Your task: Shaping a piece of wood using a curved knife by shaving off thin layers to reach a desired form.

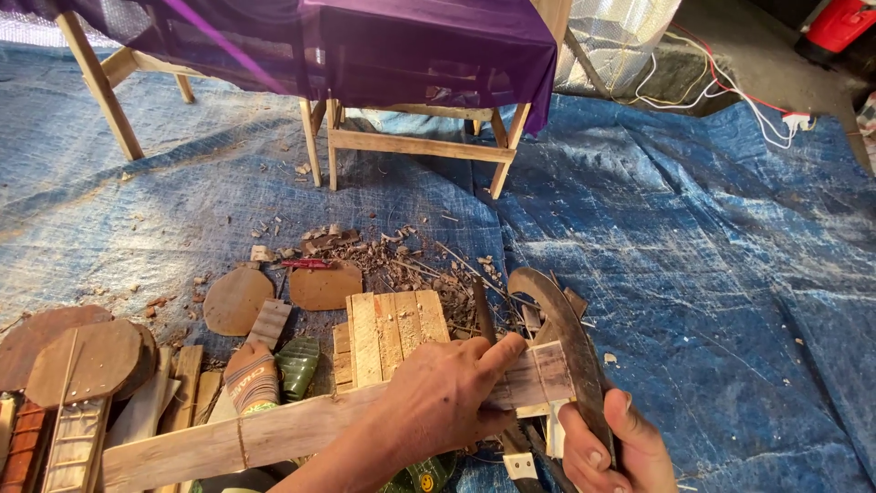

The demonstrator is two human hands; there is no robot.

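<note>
Blue tarp [712,274] covers the floor, with a purple cloth [411,46] draped over a wooden frame [411,144] at the back. Wood chips [383,251] and flat rounded boards [237,299] lie scattered in the middle. Closer in, the left hand [438,402] presses down on a long wooden plank [301,429], fingers wrapped shut over its far end, which rests above a small slatted block [388,336]. The right hand [616,447] grips the handle of a curved blade [566,338] (dark and sickle-like), its fingers closed tight, the blade set just against the plank's end. A foot [251,379] lies beside the plank.
</note>
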